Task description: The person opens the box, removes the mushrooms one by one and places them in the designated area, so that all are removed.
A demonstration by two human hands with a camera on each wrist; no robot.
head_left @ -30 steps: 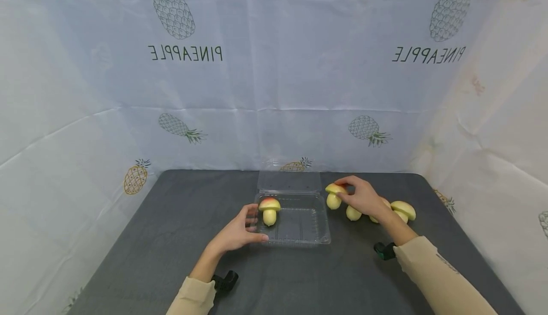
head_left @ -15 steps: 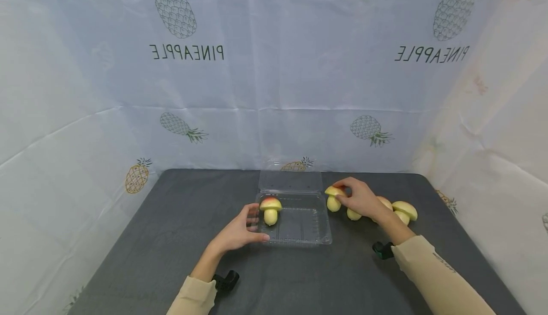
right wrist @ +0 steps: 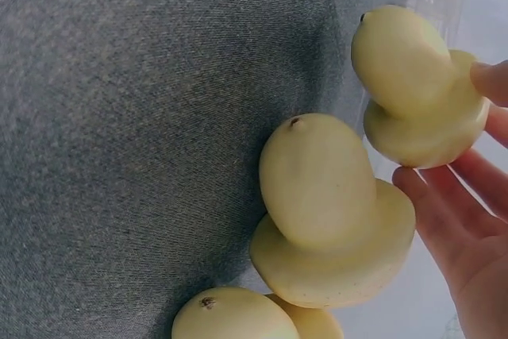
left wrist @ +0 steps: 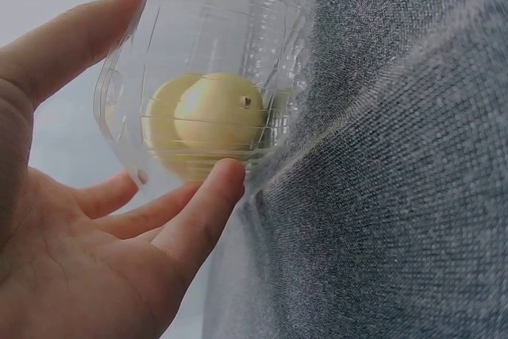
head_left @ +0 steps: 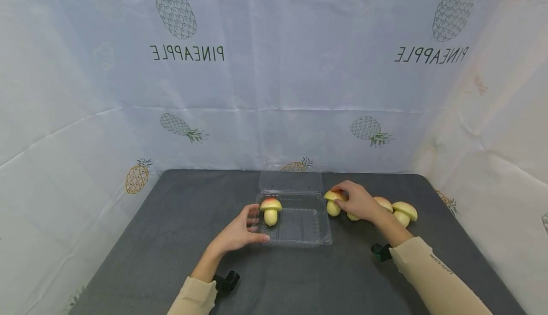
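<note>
My left hand (head_left: pixel 237 229) spreads around the near-left corner of a clear plastic box (head_left: pixel 299 243), its thumb at the front edge and fingers along the left wall. In the left wrist view those fingers look nearly straight against the plastic. Inside the box, at the left, lies a toy mushroom (head_left: pixel 270 216) with a red-yellow cap and pale stem. Just beyond the box's right wall, my right hand (head_left: pixel 358 202) pinches the cap of another toy mushroom (right wrist: pixel 403 61) between thumb and fingers, the stem pointing toward me.
More toy mushrooms (head_left: pixel 404 212) lie in a row at the right, partly hidden by my right hand and forearm; one mushroom (right wrist: pixel 317 180) is close beside the held one. The box's lid (head_left: pixel 291 182) stands raised behind it. A pineapple-print curtain (head_left: pixel 274 77) surrounds the dark table (head_left: pixel 171 220).
My right hand has moved slightly toward me with the mushroom it pinches, which is now lower beside the box's right wall. The left hand and box have stayed put.
</note>
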